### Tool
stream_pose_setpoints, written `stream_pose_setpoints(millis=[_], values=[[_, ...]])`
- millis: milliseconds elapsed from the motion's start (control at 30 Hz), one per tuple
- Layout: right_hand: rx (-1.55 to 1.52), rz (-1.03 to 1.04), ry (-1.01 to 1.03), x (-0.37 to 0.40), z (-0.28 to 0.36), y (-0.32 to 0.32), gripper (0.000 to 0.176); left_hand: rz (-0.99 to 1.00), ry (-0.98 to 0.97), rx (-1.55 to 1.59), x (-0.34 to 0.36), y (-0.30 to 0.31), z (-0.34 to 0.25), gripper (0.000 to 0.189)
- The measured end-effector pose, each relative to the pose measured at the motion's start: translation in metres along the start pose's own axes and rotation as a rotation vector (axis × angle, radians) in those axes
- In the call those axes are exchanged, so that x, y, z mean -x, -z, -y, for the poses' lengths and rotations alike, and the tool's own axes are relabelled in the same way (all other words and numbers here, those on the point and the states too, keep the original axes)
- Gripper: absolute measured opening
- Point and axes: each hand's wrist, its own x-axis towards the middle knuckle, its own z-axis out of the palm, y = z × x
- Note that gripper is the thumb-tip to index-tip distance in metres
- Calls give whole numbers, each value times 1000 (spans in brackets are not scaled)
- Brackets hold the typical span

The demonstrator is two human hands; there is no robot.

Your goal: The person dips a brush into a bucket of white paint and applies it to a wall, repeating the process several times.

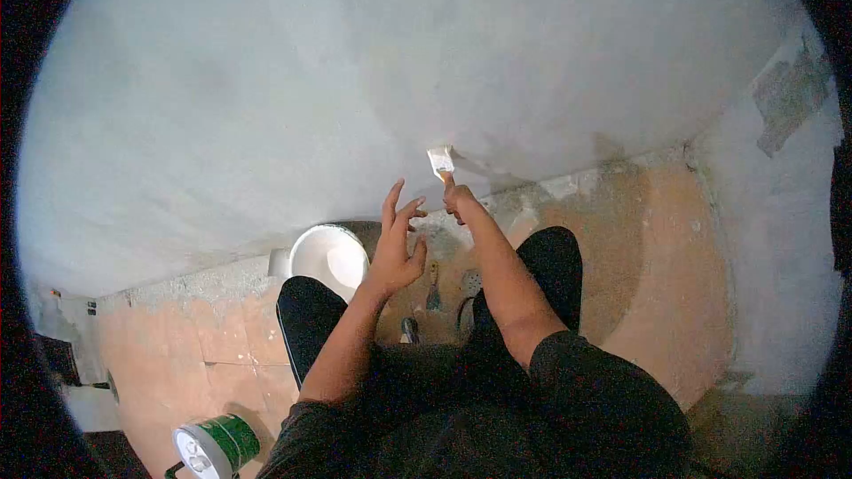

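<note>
My right hand grips a paintbrush by its handle. The brush's broad white end is up against the pale wall, low down near the floor. To the left, my left hand is raised with its fingers spread and nothing in it. A white bucket with pale contents stands by the foot of the wall, just left of my left hand. Between my knees a putty knife lies on the floor, below my two hands.
A green and white bucket stands behind on the left. The tan floor has white spatters and a rough edge along the wall. A side wall with a grey patch rises on the right. A round, perforated object is near my right knee.
</note>
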Motion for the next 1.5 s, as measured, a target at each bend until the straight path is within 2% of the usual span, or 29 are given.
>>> stream_pose_setpoints(millis=[33,67,100,167,233,333,400,433,500,567,633,700,833,900,933,1000,1033,1100,1133,1200,1267,1300,1333,1433,1500], values=[[-21,20,-43,3,2,4,80,2,4,-1,0,0,-1,61],[-151,-7,169,11,-6,4,70,3,8,-3,0,1,0,61],[-148,-8,174,28,4,14,70,-3,5,-5,2,1,-2,61],[-450,248,267,74,42,43,63,-13,-16,-37,2,2,-3,62],[-525,253,322,109,79,66,58,-10,12,-13,-1,7,0,64],[-528,157,336,170,119,97,57,0,40,1,-2,10,4,65],[-536,81,555,197,132,109,57,9,44,4,-4,12,9,65],[-536,82,548,198,136,110,57,6,31,-5,-6,13,12,64],[-483,-61,797,203,140,109,61,-1,12,-11,-5,11,14,64],[-447,-27,779,179,144,96,66,-10,11,0,-4,15,14,63],[-72,-244,723,136,137,68,69,-12,16,-2,-4,19,10,62],[8,-295,625,89,119,38,68,-18,26,-3,-6,21,11,62],[-20,-405,575,24,73,-23,74,-48,19,-32,-8,27,22,60],[113,-285,564,2,50,-38,75,-62,9,-9,-9,28,27,60],[113,-288,567,0,40,-42,75,-59,7,-8,-8,29,26,60],[115,62,272,5,26,-42,72,-55,14,-3,-6,31,15,60],[116,62,275,2,26,-42,72,-47,35,1,-9,34,17,60],[-221,184,169,8,27,-38,51,-64,7,-1,-7,34,12,59],[-295,166,-13,33,49,-31,48,-80,-18,-2,-4,34,8,59],[-458,306,202,85,86,2,44,-91,-21,7,-5,37,10,60],[-466,384,352,86,128,28,39,-92,-13,28,-10,42,16,62],[-538,351,299,130,160,48,36,-94,-17,24,-9,43,17,62],[-574,492,403,138,175,67,33,-99,1,16,-9,44,17,62],[-673,400,426,228,216,99,37,-96,7,-7,-8,45,19,63],[-595,307,566,265,222,109,40,-102,8,0,-6,46,19,64]])
